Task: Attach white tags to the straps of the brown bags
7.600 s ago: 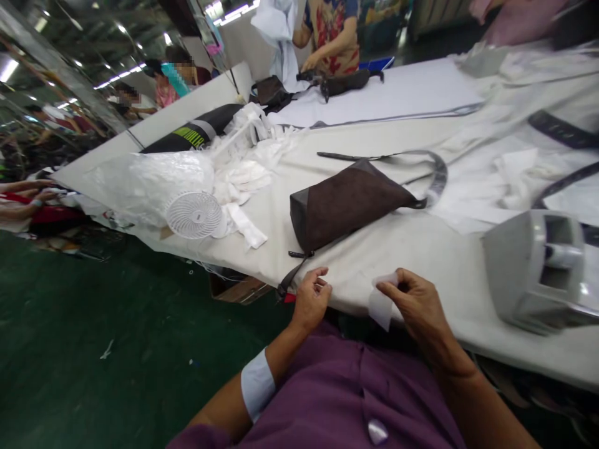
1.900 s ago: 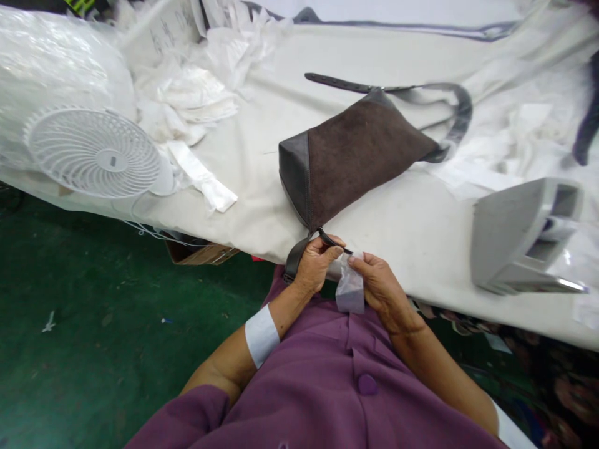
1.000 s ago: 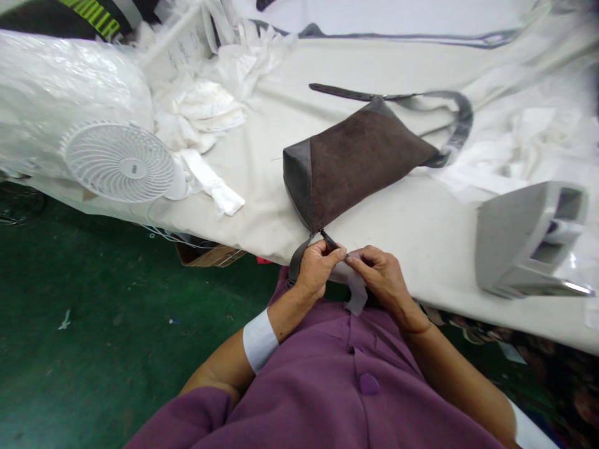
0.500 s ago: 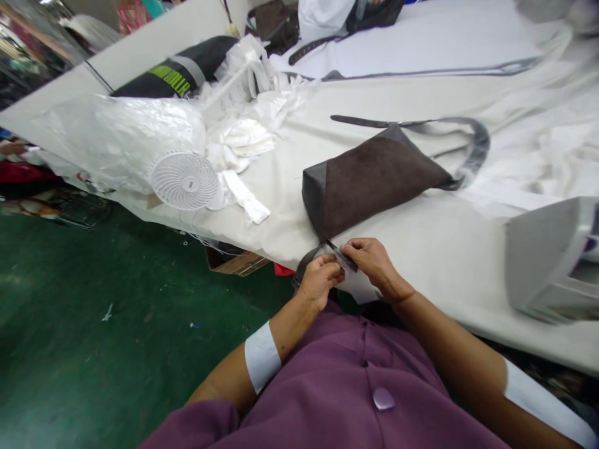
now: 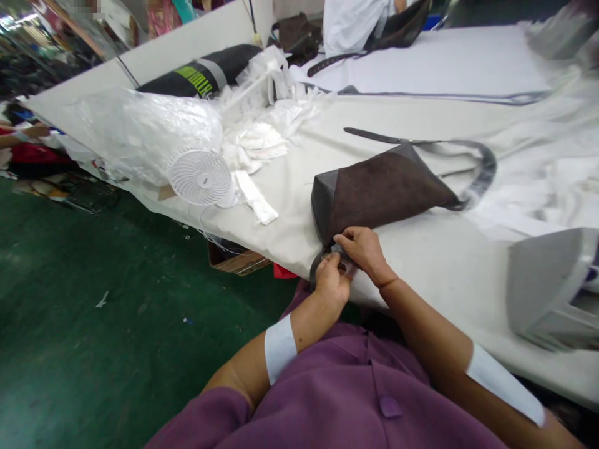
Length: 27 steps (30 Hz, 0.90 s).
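A dark brown handbag (image 5: 381,187) with smooth black end panels lies on its side on the covered table. At its near corner, close to the table edge, my left hand (image 5: 333,277) pinches the bag's dark strap (image 5: 317,268), which curves down beside the fingers. My right hand (image 5: 367,252) is closed at the same strap, fingertips just below the bag. Thin translucent film shows between the two hands, though fingers hide most of it. The bag's other strap (image 5: 486,163) loops out on the far right, partly wrapped in clear plastic.
On the left stand a white fan (image 5: 201,176) and a heap of clear plastic (image 5: 154,125). A black roll (image 5: 234,65) lies behind them. To the right sits a grey machine (image 5: 543,287). Beneath the table edge is a cardboard box (image 5: 236,263).
My hands have moved closer together and up against the bag's corner. The translucent sheet that hung below them is now mostly hidden. The camera view has shifted slightly.
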Tool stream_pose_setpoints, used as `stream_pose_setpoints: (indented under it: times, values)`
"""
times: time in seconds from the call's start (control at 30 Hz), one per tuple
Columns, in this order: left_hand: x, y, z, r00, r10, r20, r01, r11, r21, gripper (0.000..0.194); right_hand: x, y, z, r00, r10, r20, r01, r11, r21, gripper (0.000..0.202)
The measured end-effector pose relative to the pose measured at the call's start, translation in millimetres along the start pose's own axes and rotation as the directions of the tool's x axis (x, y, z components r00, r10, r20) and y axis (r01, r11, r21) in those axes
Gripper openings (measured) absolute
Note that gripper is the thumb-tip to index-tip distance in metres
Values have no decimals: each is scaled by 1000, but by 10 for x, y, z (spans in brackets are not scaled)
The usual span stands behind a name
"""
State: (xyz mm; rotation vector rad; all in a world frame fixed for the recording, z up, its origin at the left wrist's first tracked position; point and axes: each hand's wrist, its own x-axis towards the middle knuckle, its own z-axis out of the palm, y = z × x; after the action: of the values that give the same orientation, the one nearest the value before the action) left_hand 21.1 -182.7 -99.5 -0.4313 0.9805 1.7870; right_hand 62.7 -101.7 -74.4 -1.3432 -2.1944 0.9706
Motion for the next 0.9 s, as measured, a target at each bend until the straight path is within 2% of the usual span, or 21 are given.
stream_pose_setpoints:
  times: [0.07, 0.17, 0.23, 0.3, 0.37, 0.43, 0.5, 0.57, 0.63, 0.77, 0.9]
  values:
    - [7, 40, -2, 999, 32, 19, -33, 999, 13, 10, -14, -2, -57, 998, 10, 58, -12, 1000, 23, 38]
    - [0, 120, -33, 999, 37, 33, -39, 998, 47, 16, -114, 72, -69, 962, 125, 242, -179, 960, 216, 38]
    - [-6, 152, -44, 1000, -2, 15, 1, 999, 48, 19, -180, 140, -18, 918, 166, 359, -307, 871, 384, 34]
    - [-11, 149, -44, 996, -85, 1, 85, 996, 15, 20, -205, 193, 49, 899, 176, 400, -378, 774, 509, 33]
    - [-14, 124, -39, 987, -163, 16, 163, 986, -32, 23, -176, 226, 93, 899, 184, 397, -393, 738, 549, 32]
    - [-12, 108, -36, 980, -197, 36, 199, 979, -50, 24, -109, 250, 91, 907, 167, 387, -358, 789, 500, 30]
    - [-3, 125, -29, 984, -171, 51, 174, 983, -59, 20, -37, 270, 58, 921, 135, 365, -292, 859, 420, 30]
    - [10, 172, -14, 990, -127, 61, 131, 989, -65, 18, 10, 278, 35, 935, 124, 333, -253, 890, 380, 31]
    - [27, 231, 9, 993, -103, 50, 106, 992, -65, 18, 23, 269, 55, 939, 144, 314, -266, 880, 393, 30]
    - [80, 326, 28, 987, -162, -2, 161, 986, -28, 18, -1, 221, 193, 934, 175, 311, -299, 858, 418, 30]
    - [155, 373, -25, 988, -153, -2, 153, 986, 60, 20, 9, 179, 235, 975, 97, 201, -144, 963, 229, 27]
